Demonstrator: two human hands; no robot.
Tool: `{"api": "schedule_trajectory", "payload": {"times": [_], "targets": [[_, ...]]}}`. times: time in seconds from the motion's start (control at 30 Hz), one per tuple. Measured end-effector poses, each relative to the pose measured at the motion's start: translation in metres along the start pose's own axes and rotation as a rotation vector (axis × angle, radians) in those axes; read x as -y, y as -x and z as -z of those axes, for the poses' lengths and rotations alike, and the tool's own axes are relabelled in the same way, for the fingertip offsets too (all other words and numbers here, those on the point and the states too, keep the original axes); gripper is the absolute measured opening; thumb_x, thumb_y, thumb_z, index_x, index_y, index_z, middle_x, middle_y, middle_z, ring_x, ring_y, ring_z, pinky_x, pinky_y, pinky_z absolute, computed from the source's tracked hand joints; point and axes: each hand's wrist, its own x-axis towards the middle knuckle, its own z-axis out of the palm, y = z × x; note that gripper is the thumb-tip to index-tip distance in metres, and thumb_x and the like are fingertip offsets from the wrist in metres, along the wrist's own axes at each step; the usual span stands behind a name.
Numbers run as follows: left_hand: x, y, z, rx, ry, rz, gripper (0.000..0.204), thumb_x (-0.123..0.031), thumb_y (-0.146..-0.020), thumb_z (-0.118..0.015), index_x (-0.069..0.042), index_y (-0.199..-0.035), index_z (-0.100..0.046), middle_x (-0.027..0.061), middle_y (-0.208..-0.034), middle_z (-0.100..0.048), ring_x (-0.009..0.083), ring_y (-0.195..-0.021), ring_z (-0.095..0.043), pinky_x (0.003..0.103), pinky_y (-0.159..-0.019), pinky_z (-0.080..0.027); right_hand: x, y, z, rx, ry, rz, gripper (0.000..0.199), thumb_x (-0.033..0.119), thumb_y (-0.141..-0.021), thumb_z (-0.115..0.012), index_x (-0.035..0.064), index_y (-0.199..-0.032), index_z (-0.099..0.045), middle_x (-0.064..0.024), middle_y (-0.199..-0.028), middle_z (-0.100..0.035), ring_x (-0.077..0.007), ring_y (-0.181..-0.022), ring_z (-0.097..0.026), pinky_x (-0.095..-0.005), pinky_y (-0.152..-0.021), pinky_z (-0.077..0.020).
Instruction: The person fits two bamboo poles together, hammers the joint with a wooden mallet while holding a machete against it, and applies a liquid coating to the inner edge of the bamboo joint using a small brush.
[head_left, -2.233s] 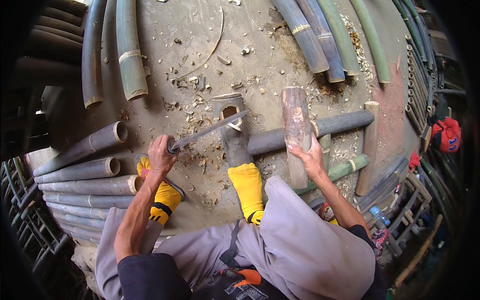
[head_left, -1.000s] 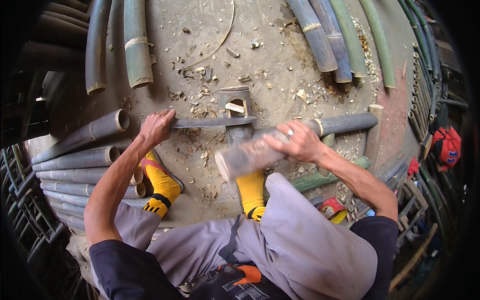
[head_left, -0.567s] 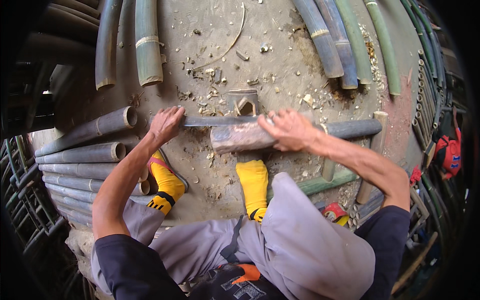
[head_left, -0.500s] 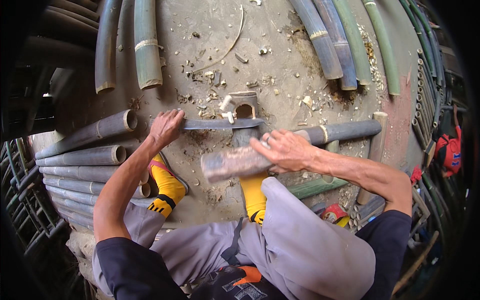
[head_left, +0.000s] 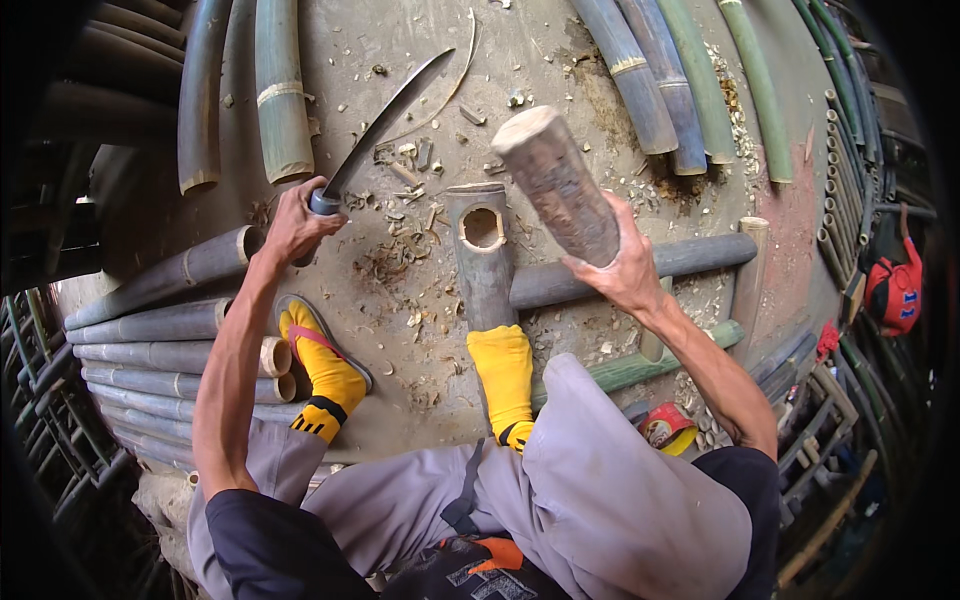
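A dusty concrete floor (head_left: 420,330) is strewn with pale wood chips (head_left: 410,165) under daylight. Bamboo poles (head_left: 150,330) are stacked at the left, and more (head_left: 680,90) are laid at the far right. A red bag (head_left: 893,292) is seen at the right edge.

Bright yellow socks with black heel patches (head_left: 322,378) stand out against pale grey trousers (head_left: 590,500) and a dusty grey-brown concrete floor (head_left: 400,290) flecked with pale wood chips. A dark grey curved blade (head_left: 385,122) and a mottled grey-brown log mallet (head_left: 558,185) are both weathered in tone. The grey bamboo pole (head_left: 484,262) underfoot shows a tan-rimmed hole. Green and blue-grey bamboo culms (head_left: 680,85) carry pale node bands. A red bag (head_left: 895,292) sits at the edge, near a red-and-yellow tin (head_left: 667,428).
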Motion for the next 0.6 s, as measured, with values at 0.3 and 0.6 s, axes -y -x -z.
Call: {"api": "schedule_trajectory", "payload": {"times": [0.3, 0.6], "targets": [[0.042, 0.016, -0.006, 0.188, -0.451, -0.029, 0.038, -0.022, -0.057, -0.067, 0.002, -0.086, -0.065, 0.0250, -0.071, -0.060, 0.0409, -0.074, -0.061, 0.043, -0.070, -0.049, 0.046, -0.023, 0.024, -0.096, -0.083, 0.141, 0.088, 0.017, -0.068, -0.081, 0.0002, -0.137, -0.029, -0.0214, -0.119, -0.057, -0.0295, -0.106, -0.061, -0.0382, -0.094, -0.0476], [0.032, 0.024, -0.004, 0.180, -0.602, -0.018, 0.027, -0.017, -0.063, -0.066, 0.001, -0.083, -0.062, 0.0223, -0.071, -0.063, 0.0409, -0.070, -0.062, 0.046, -0.068, -0.051, 0.044, -0.050, -0.003, 0.535, 0.452, 0.038, 0.093, 0.020, -0.070, -0.078, 0.0177, -0.146, -0.024, -0.0256, -0.110, -0.058, -0.0388, -0.096, -0.062, -0.0458, -0.085, -0.0522]]}}
